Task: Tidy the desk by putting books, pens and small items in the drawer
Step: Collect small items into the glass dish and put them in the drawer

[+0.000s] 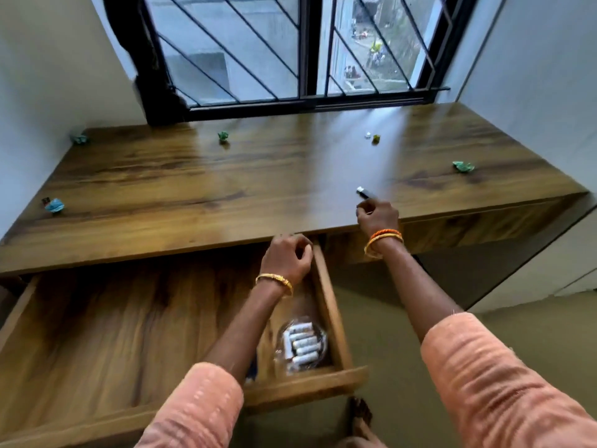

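Desk: right grip pinches black stick.

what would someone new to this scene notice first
Probably the open drawer pulled out under the wooden desk, a clear bag of white batteries in its right end. Then the right hand at the desk's front edge, reaching a small black stick, and the crumpled green paper scraps scattered about.
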